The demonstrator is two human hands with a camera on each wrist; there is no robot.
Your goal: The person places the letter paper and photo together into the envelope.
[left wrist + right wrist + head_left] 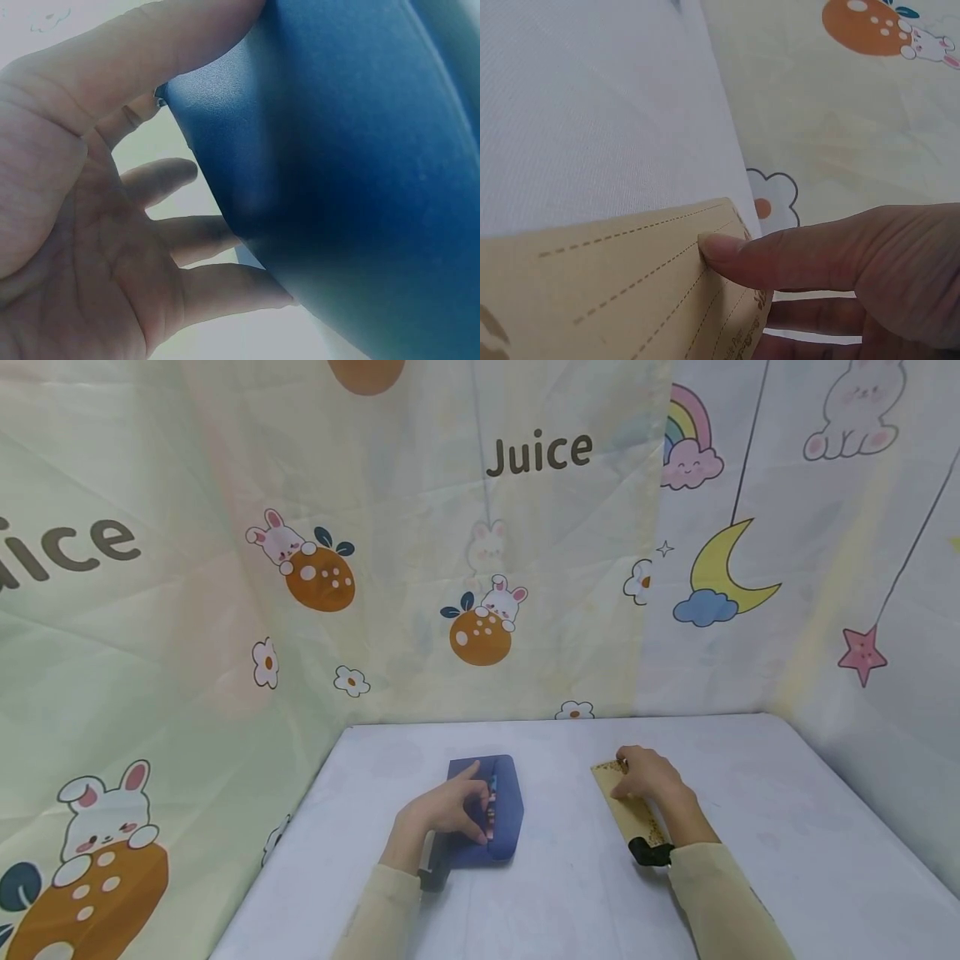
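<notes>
A blue envelope-shaped piece with a flap-like right side and a narrow multicoloured strip along its middle lies on the left of the table. My left hand holds it. In the left wrist view the thumb lies over the blue sheet and the fingers reach behind its edge. To the right, my right hand pinches the far end of a tan sheet of writing paper. Dashed lines and a brown floral border mark the paper; the thumb presses on top, with fingers beneath.
Both things are on a white-covered table. Printed cloth curtains with rabbits, oranges and a moon hang behind and at the sides. Dark devices sit at the left wrist and right wrist.
</notes>
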